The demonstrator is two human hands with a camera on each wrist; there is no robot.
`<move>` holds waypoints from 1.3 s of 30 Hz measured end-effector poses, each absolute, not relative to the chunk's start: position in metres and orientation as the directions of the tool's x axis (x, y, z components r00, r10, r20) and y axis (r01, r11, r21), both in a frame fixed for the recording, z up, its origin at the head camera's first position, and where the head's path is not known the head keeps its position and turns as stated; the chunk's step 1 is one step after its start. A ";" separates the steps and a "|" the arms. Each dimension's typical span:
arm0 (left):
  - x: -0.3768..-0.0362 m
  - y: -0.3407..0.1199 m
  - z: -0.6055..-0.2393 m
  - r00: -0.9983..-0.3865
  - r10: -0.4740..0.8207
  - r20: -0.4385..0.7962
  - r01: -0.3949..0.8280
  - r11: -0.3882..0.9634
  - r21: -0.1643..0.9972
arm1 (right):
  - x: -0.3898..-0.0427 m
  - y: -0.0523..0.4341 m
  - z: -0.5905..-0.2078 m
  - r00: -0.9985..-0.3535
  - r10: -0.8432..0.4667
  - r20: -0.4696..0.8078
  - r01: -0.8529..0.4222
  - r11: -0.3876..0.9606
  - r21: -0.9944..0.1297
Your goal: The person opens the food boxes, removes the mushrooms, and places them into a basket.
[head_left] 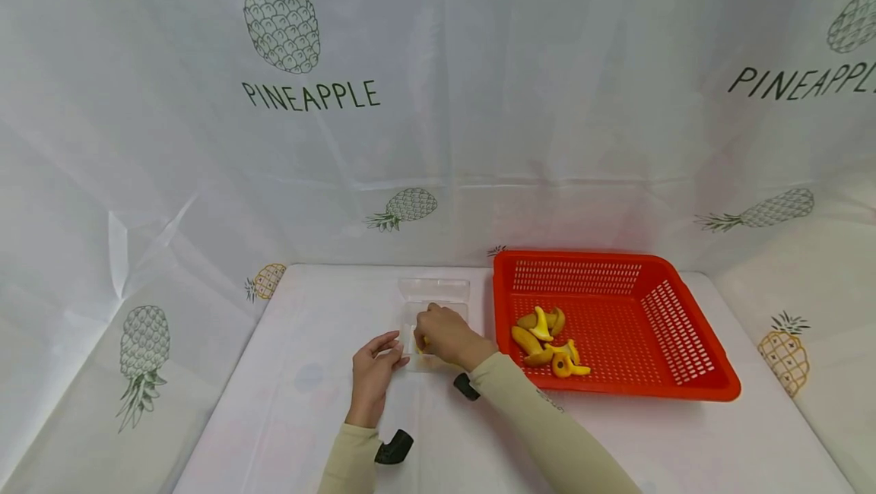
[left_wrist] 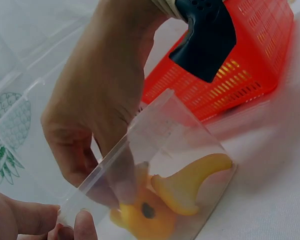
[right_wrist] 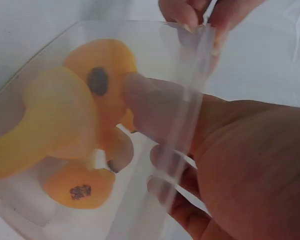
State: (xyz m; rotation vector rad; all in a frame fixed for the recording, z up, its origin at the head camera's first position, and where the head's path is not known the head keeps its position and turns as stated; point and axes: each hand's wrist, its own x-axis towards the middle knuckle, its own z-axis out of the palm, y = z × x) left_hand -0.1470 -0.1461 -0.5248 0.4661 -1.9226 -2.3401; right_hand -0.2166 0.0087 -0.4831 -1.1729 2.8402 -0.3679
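Observation:
A small clear plastic box [head_left: 438, 319] stands on the white table, its lid [head_left: 434, 289] open behind it. Several yellow banana-shaped pieces [left_wrist: 190, 182] lie inside it, one orange with a dark spot [right_wrist: 97, 80]. My left hand [head_left: 375, 361] pinches the box's near left rim; its fingertips [right_wrist: 190, 15] show on the edge. My right hand [head_left: 445, 336] reaches over the rim, and a finger [right_wrist: 150, 102] stretches inside onto the orange piece. The thumb [left_wrist: 65, 150] stays outside the wall. I see no piece held between the fingers.
A red slotted basket [head_left: 684, 311] sits to the right of the box, with several more yellow pieces [head_left: 547, 342] in its near left corner. A pineapple-print sheet covers the table and the wall behind. Black camera mounts [head_left: 393, 448] sit on both wrists.

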 end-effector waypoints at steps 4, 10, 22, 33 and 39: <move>-0.147 -0.146 -0.526 -0.950 -0.249 -0.187 -0.138 -0.201 0.970 | -0.214 0.014 -0.477 -0.712 -0.698 0.083 -0.696 0.684 -0.218; -0.147 -0.146 -0.527 -0.949 -0.250 -0.191 -0.142 -0.201 0.969 | -0.207 0.031 -0.463 -0.715 -0.674 0.184 -0.696 0.664 -0.272; -0.146 -0.147 -0.525 -0.943 -0.266 -0.199 -0.154 -0.179 0.972 | -0.189 0.090 -0.444 -0.635 -0.612 0.472 -0.758 0.612 -0.228; -0.146 -0.145 -0.525 -0.937 -0.276 -0.212 -0.177 -0.149 0.973 | -0.169 0.162 -0.435 -0.688 -0.481 0.544 -0.679 0.690 -0.249; -0.146 -0.145 -0.525 -0.937 -0.274 -0.218 -0.182 -0.149 0.972 | -0.162 0.197 -0.440 -0.721 -0.422 0.549 -0.621 0.746 -0.243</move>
